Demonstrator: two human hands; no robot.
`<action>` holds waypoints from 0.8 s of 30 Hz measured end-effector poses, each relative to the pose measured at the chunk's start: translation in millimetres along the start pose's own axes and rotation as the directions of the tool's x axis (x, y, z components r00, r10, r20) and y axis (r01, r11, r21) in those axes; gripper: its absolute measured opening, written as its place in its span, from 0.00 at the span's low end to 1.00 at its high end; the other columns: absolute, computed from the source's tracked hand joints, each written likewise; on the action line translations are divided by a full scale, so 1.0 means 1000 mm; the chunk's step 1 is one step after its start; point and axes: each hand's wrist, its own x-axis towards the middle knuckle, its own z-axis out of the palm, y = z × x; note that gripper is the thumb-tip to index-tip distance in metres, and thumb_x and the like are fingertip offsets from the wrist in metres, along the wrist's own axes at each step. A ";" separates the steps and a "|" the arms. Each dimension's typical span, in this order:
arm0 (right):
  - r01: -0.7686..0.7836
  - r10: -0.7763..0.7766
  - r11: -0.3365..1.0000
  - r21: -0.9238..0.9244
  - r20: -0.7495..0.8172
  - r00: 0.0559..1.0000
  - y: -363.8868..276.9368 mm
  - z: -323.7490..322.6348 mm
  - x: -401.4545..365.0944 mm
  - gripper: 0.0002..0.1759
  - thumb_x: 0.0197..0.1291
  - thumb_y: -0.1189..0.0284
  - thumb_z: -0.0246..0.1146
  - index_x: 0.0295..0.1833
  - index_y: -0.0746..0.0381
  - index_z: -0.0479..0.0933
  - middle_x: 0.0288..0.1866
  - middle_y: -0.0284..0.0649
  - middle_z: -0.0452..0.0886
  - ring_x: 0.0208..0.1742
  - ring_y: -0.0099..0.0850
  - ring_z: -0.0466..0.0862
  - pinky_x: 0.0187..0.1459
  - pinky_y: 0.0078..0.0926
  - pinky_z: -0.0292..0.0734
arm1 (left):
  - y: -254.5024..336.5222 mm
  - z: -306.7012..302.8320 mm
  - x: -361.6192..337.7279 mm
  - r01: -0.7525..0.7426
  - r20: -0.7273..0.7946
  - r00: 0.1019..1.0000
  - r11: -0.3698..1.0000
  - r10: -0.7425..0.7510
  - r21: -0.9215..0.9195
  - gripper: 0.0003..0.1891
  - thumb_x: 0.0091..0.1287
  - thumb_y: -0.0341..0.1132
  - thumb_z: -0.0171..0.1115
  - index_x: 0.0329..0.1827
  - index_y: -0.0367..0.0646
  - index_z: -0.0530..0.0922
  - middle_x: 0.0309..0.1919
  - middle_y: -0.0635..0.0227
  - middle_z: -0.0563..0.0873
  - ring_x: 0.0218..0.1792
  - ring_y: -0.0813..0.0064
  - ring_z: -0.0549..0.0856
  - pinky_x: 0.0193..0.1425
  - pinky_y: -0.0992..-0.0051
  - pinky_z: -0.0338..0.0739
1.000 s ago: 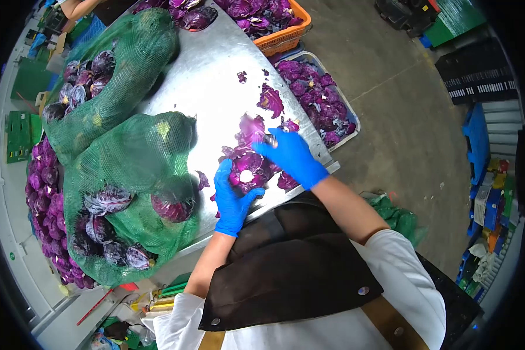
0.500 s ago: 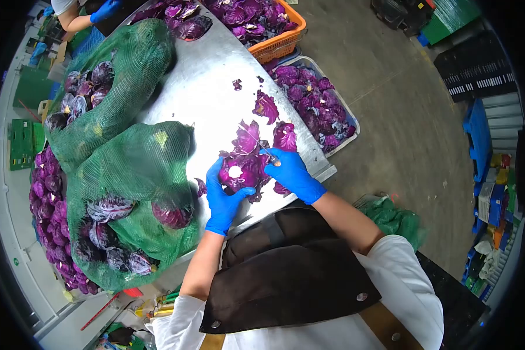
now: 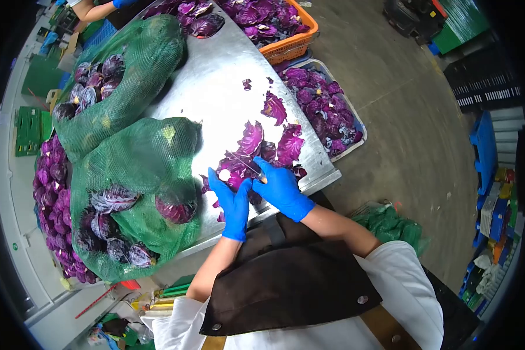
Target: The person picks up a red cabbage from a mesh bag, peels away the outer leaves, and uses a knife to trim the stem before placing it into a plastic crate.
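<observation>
My left hand, in a blue glove, is wrapped around the near left side of a red cabbage with a pale cut stem end facing up. In my gloved right hand is a small knife, its thin blade slanting across the top of the cabbage. Both hands work close together near the front edge of the metal table. Loose purple leaves lie just beyond the cabbage, one curled leaf among them, and another leaf farther up.
Green mesh sacks of whole red cabbages cover the table's left side. Beyond the right edge stand an orange crate and a pale bin, both full of leaves. Another person's arm shows at the top left.
My right hand has shifted slightly left and down, bringing the knife blade over the cabbage. My left hand has closed in beside it, and the cabbage is tilted differently. The view has shifted slightly.
</observation>
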 end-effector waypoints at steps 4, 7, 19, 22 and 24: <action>-0.016 0.031 0.990 0.142 -0.099 0.995 0.008 0.010 0.005 0.34 0.52 0.63 0.71 0.65 0.56 0.72 0.37 0.47 0.85 0.38 0.46 0.87 0.39 0.42 0.80 | -0.011 0.017 0.016 -0.119 -0.081 0.988 0.986 0.129 0.117 0.49 0.62 0.28 0.67 0.79 0.28 0.43 0.77 0.46 0.52 0.77 0.57 0.54 0.81 0.64 0.44; -0.047 0.076 0.970 0.237 -0.113 0.991 0.011 0.020 0.004 0.32 0.49 0.70 0.73 0.62 0.57 0.71 0.47 0.49 0.84 0.47 0.47 0.86 0.47 0.41 0.80 | -0.015 0.017 0.010 -0.140 -0.139 0.977 0.981 0.159 0.136 0.47 0.62 0.30 0.69 0.78 0.29 0.46 0.76 0.46 0.54 0.77 0.56 0.54 0.81 0.64 0.44; -0.073 0.125 0.967 0.245 -0.203 0.971 0.052 0.031 0.032 0.23 0.48 0.71 0.70 0.50 0.63 0.74 0.37 0.55 0.83 0.41 0.54 0.85 0.41 0.45 0.79 | -0.030 -0.028 0.020 0.203 -0.078 0.942 0.739 -0.326 -0.642 0.42 0.53 0.20 0.63 0.75 0.34 0.60 0.68 0.55 0.69 0.61 0.64 0.78 0.68 0.66 0.73; 0.054 -0.006 0.988 0.148 -0.305 0.952 0.060 0.030 0.049 0.24 0.49 0.71 0.70 0.54 0.63 0.75 0.42 0.57 0.83 0.46 0.54 0.84 0.46 0.46 0.79 | -0.034 -0.049 0.015 0.272 0.118 0.948 0.563 -0.294 -0.780 0.39 0.53 0.22 0.61 0.73 0.33 0.63 0.67 0.54 0.72 0.61 0.62 0.78 0.70 0.62 0.73; 0.025 0.015 0.990 0.141 -0.273 0.962 0.065 0.015 0.070 0.25 0.49 0.72 0.70 0.55 0.63 0.75 0.45 0.56 0.84 0.48 0.53 0.85 0.47 0.44 0.79 | -0.025 -0.057 0.009 0.303 0.214 0.946 0.426 -0.244 -0.852 0.38 0.53 0.23 0.61 0.73 0.33 0.64 0.66 0.53 0.73 0.63 0.60 0.78 0.71 0.61 0.73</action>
